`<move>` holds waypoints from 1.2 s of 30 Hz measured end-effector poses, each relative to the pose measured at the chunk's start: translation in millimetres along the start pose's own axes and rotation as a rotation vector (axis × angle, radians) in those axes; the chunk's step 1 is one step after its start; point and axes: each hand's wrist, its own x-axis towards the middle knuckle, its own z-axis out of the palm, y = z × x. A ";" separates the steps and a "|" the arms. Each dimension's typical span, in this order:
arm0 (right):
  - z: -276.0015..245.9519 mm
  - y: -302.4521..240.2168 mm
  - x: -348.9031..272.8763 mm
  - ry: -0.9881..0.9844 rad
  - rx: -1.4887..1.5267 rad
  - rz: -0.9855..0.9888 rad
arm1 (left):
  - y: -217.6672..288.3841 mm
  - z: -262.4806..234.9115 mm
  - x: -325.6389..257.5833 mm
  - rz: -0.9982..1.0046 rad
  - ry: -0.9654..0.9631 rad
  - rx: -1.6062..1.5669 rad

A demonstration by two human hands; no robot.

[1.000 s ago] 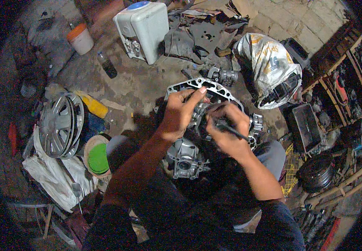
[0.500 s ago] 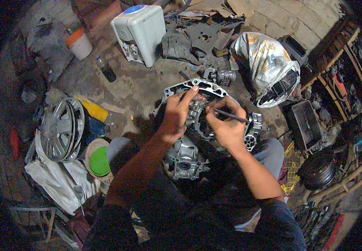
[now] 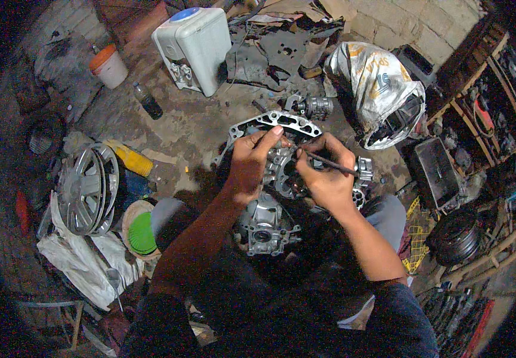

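My left hand [image 3: 249,162] is closed, thumb on top, around a small greyish metal piece [image 3: 282,143] that its fingers mostly hide. Pinched in my right hand [image 3: 329,179] is a thin dark rod-shaped tool [image 3: 333,164], its tip close to that piece. Both hands are above an open metal engine casing [image 3: 296,123] with a holed rim. Nearer my body, between my knees, lies a rounded metal housing [image 3: 262,225] with a round opening. Just beyond the casing sits a cylindrical ribbed metal part [image 3: 317,107].
A white cooler box [image 3: 195,53] stands far left of centre, a filled white sack [image 3: 374,83] far right. Wheel covers [image 3: 85,191] and a yellow bottle [image 3: 129,158] lie to the left. On the right are a metal tray [image 3: 436,173] and a wheel rim [image 3: 455,238].
The view has shifted slightly. Both hands keep their grips close together over the casing, and the dark tool has tilted a little.
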 end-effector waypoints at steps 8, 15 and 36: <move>-0.8 -3.2 -0.4 -0.053 -0.042 -0.124 | -4.0 -2.6 1.1 0.116 -0.002 0.029; -4.5 -1.2 1.5 -0.010 -0.058 -0.133 | 4.2 -1.1 -5.4 0.047 -0.019 -0.023; -11.5 -16.7 -7.6 -0.133 -0.067 -0.399 | -4.9 -11.3 6.0 0.190 -0.089 0.024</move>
